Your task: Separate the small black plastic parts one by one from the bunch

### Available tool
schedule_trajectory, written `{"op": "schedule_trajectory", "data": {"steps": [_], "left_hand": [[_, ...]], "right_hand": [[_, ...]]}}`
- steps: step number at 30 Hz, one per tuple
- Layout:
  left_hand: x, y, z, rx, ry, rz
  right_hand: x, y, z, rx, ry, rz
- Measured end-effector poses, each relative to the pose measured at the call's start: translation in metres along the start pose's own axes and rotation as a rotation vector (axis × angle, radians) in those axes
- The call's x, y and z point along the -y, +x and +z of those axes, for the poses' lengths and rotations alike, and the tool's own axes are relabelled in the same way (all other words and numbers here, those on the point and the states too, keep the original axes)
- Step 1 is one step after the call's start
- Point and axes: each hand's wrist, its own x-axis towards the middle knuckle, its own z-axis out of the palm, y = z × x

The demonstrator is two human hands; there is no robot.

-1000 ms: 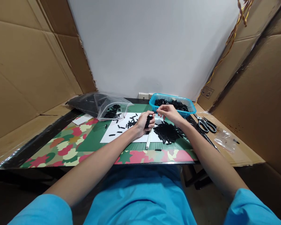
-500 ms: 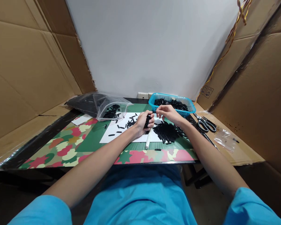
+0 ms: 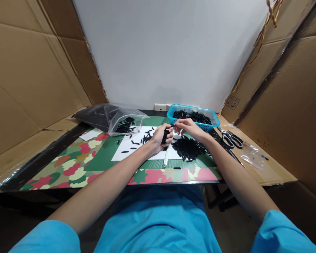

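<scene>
This looks like a makeshift workshop corner; whether it sits in a home or a factory cannot be told. Small black pieces (image 3: pixel 188 149) fill the basket (image 3: pixel 208 128) and lie heaped just in front of it. Left of the basket is a bag (image 3: pixel 94 117) with more; right of it, scissors (image 3: pixel 232 141). Cardboard (image 3: pixel 28 70) screens the desk (image 3: pixel 100 160) on both sides of the basket, with a plain wall (image 3: pixel 171 52) behind it and loose wires (image 3: pixel 263 35) hanging to its right.

Bunched as slim black pieces (image 3: pixel 165 136) in the left hand (image 3: pixel 159 137); also lying in a loose heap (image 3: pixel 188 148) nearby.
</scene>
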Motion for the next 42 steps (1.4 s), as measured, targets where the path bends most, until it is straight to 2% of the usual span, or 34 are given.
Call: {"op": "schedule_trajectory", "data": {"steps": [8,12,15,21,24,26,29,32,34,37,42], "left_hand": [[0.001,-0.002,0.002,-0.019,0.008,-0.008],[-0.003,-0.004,0.004,0.005,0.028,-0.036],[-0.008,-0.002,0.003,0.042,0.043,-0.092],[-0.017,0.004,-0.007,0.090,-0.001,-0.195],[-0.021,0.008,-0.008,0.095,-0.051,-0.212],[-0.023,0.012,-0.006,0.089,-0.078,-0.217],[-0.023,0.018,-0.006,0.068,-0.080,-0.266],[-0.019,0.019,-0.007,0.028,-0.049,-0.348],[-0.016,0.017,-0.008,0.008,-0.036,-0.375],[-0.017,0.013,-0.008,0.010,-0.040,-0.401],[-0.019,0.013,-0.010,0.020,-0.044,-0.390]], "right_hand": [[0.000,-0.002,0.001,-0.009,-0.017,-0.009],[0.002,0.001,-0.001,-0.089,-0.065,-0.044],[0.003,0.007,-0.013,-0.200,-0.100,-0.069],[0.003,0.024,-0.054,-0.416,-0.175,-0.062],[0.009,0.033,-0.059,-0.469,-0.228,-0.075],[0.016,0.032,-0.049,-0.477,-0.249,-0.102],[0.027,0.019,-0.015,-0.456,-0.260,-0.178],[0.034,0.000,0.022,-0.345,-0.264,-0.258],[0.034,-0.009,0.038,-0.275,-0.253,-0.294],[0.032,-0.011,0.045,-0.195,-0.249,-0.293],[0.033,-0.008,0.039,-0.111,-0.319,-0.298]]}}
